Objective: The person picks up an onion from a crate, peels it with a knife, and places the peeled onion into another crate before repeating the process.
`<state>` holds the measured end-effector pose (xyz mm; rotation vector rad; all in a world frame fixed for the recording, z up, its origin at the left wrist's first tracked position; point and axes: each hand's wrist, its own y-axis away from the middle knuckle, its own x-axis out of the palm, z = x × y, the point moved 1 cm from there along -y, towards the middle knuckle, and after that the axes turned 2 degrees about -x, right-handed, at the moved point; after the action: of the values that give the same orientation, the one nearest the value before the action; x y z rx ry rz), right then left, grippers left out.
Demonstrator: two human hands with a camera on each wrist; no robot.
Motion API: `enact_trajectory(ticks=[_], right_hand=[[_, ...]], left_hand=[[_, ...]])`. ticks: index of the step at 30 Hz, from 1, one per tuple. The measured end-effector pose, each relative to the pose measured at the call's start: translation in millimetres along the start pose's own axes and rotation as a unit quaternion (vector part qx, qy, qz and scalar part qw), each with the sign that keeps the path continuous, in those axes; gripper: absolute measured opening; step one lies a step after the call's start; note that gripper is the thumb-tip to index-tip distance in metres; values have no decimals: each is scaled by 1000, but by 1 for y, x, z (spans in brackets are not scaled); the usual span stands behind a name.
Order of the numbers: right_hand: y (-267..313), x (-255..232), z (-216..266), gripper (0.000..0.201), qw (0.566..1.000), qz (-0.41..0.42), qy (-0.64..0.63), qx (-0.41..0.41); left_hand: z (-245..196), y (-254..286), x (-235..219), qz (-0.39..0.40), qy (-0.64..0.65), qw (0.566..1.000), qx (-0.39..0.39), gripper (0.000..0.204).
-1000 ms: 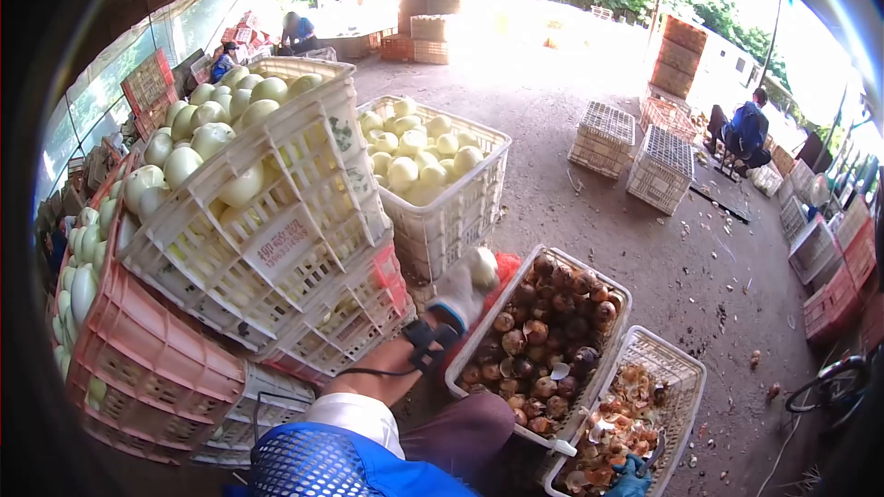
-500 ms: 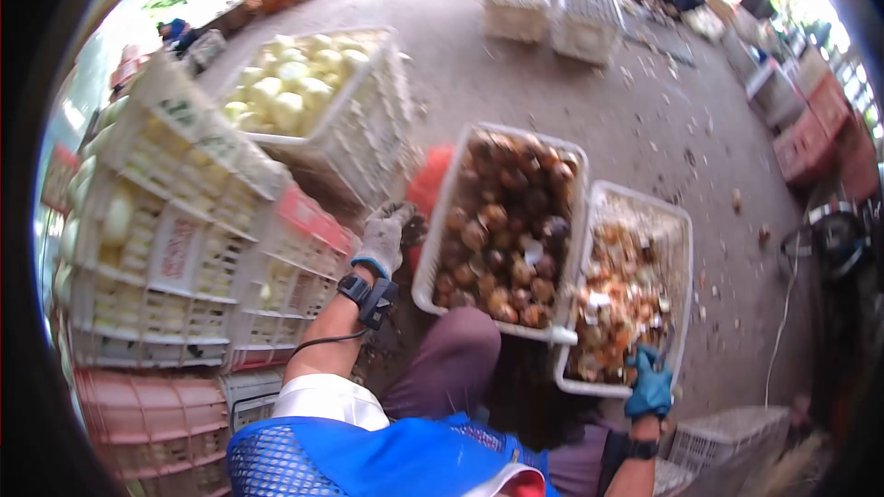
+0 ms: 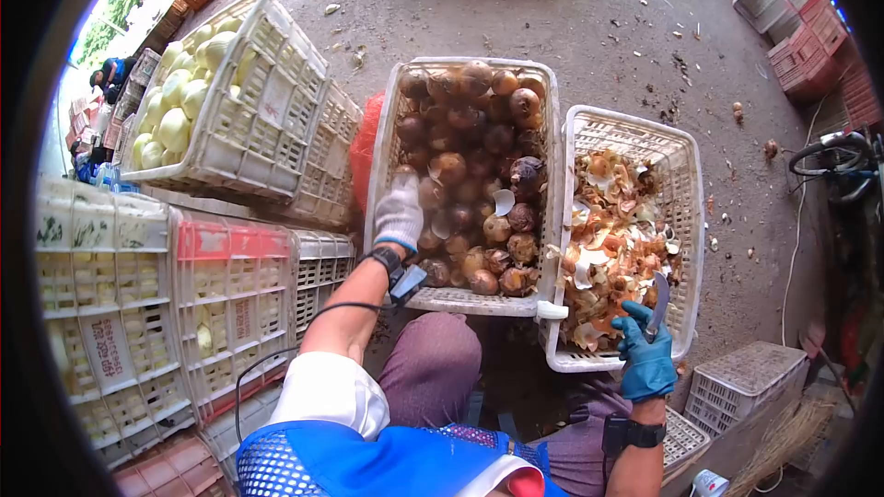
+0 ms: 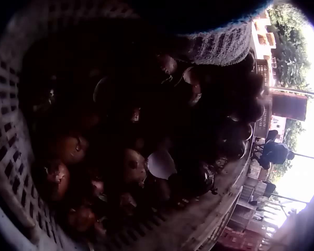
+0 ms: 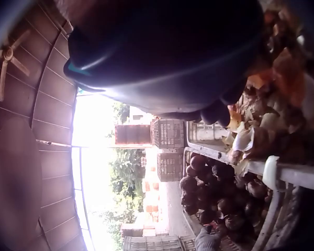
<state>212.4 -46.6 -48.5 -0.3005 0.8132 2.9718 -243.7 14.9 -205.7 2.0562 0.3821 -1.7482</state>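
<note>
My left hand (image 3: 401,213), in a white knit glove, reaches into a white crate (image 3: 458,300) of brown-skinned onions (image 3: 447,167). Its fingertips overlap the onions near the crate's left side in the head view; whether they grip one I cannot tell. In the left wrist view the glove (image 4: 222,47) hangs over the dark onions, its fingers hidden. My right hand (image 3: 648,359), in a blue rubber glove, grips a small knife (image 3: 658,306) with a curved blade pointing up. That hand is over the near right corner of a second crate (image 3: 695,221), which holds loose onion peels (image 3: 612,248).
A crate of pale peeled onions (image 3: 191,97) stands at left, above stacked crates (image 3: 230,304). Red netting (image 3: 366,152) lies beside the onion crate. At right are an upturned crate (image 3: 748,375), a cable (image 3: 794,267) and red crates (image 3: 810,51). Scraps dot the floor.
My left hand let go of a pale peeled onion at the left, then moved right over the brown onions. The head view swung down and left. My right hand came fully into view with its knife.
</note>
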Motion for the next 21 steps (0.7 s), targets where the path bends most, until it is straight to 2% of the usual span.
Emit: enact_trajectory(ticks=[1,3,5,9,12,16,17,19,20,21], right_hand=[[-1,1,-1,29,1000,-3,-4,0],[1,6,1,32,1000,2,6,-16],[3,11,5,33,1000,-1,10,-27],[10,12,8,34,1000,-7,7,-8],[10,10,13,34,999,-28,15,-1],[9,4,9,36,999,-32,-4,-10],[10,4,10,35,999,-28,0,-25],[15,7,17,33,998,-19,7,-55],[14,8,16,32,998,-12,-7,-58],[11,9,14,32,998,-18,-16,-61]], left_hand=[[-6,-9,-10,-23,-30,998,44,35],[-5,-34,1,-58,-109,987,99,32],[-7,-52,8,-5,-167,982,85,25],[8,-68,53,-53,-282,948,140,18],[11,-74,54,-38,-271,948,160,18],[-3,-66,27,-33,-241,962,123,19],[-7,-59,16,-41,-187,976,106,20],[-6,-56,-9,52,-123,986,100,21],[-6,-50,-23,98,-143,979,105,23],[-2,-44,-21,83,-129,980,123,27]])
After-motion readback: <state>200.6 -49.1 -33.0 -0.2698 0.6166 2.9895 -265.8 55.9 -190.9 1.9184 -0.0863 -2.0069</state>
